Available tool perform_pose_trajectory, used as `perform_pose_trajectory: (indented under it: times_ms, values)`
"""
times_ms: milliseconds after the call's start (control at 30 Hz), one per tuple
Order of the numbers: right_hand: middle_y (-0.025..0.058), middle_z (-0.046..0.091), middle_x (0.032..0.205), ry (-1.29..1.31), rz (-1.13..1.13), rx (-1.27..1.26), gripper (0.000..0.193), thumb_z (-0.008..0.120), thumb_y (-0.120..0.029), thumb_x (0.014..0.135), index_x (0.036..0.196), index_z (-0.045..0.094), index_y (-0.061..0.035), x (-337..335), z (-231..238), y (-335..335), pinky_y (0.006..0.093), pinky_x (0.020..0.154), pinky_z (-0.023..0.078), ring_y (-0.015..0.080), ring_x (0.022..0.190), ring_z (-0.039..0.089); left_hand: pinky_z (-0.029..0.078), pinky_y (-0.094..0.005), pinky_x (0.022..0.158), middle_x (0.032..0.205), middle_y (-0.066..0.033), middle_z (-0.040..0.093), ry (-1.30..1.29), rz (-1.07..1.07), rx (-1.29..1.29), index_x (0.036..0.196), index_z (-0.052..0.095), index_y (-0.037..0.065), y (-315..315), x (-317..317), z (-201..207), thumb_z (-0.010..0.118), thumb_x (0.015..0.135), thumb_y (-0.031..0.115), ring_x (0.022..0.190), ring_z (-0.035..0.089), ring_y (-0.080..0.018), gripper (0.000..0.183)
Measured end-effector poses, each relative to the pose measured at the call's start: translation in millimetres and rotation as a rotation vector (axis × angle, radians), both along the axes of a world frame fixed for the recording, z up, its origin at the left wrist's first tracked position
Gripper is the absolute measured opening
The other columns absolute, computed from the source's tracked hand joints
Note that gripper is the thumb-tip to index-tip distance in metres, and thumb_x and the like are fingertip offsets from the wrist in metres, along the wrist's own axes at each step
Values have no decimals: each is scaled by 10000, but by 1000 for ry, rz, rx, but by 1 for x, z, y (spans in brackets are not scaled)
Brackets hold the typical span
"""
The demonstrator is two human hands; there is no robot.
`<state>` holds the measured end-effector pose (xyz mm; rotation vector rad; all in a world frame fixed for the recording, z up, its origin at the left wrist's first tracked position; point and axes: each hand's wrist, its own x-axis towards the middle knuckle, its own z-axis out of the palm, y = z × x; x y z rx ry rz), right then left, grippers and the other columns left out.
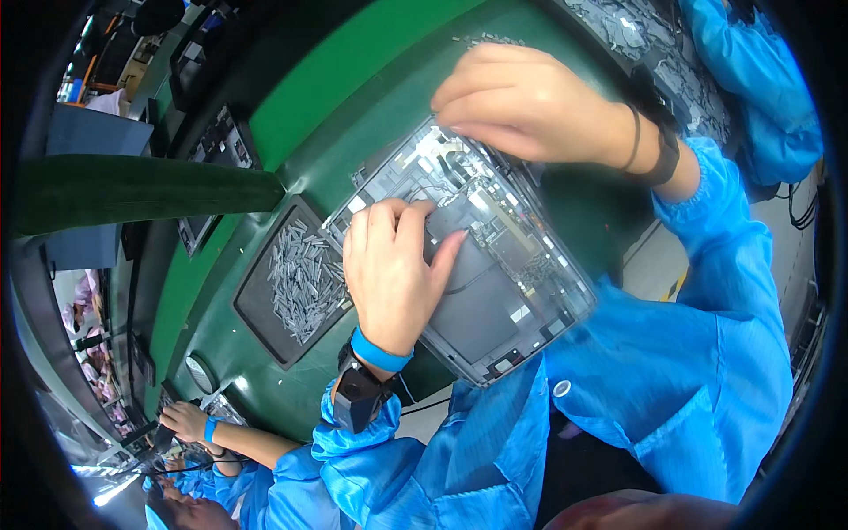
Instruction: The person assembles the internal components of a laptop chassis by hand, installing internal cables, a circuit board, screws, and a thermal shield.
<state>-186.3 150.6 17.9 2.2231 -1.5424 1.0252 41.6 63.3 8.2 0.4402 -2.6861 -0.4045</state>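
A green workbench [344, 124] crosses the frame. At centre, an opened flat electronic device [477, 305] shows its circuitry. The left hand [389, 274] rests over its left side, thumb spread from bent fingers. The right hand [508, 106] curls closed at the top corner; whether it grips anything cannot be told. Left of centre, a dark tray [257, 303] holds small grey strips [305, 278].

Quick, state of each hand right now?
Left hand: open, thumb apart, on the opened electronic device.
Right hand: fingers curled at its far corner; grip cannot be told.
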Motion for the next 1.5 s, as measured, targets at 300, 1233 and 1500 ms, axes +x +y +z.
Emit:
perform_pose_trajectory:
  times_ms: [300,1233,1500]
  values:
    - [56,652,957,159,72,-67,182,670,-89,748,926,669,-54,11,-23,36,344,690,521,231,829,620,468,-356,680,755,-64,626,106,-8,209,868,649,49,-11,-11,-2,778,725,82,747,585,-245,195]
    - [-3,570,767,395,-284,-92,150,627,-166,678,769,666,-54,46,-28,6,280,604,413,146,718,529,524,-384,785,947,-175,689,151,8,303,977,700,-13,-49,-46,-15,622,861,52,871,661,-344,154]
    - [-1,580,778,409,-312,-26,146,624,-163,691,780,668,-56,47,-24,9,278,614,416,143,708,533,536,-346,741,907,-156,703,184,-45,127,944,719,3,-55,-46,-21,692,824,51,812,679,-302,132]
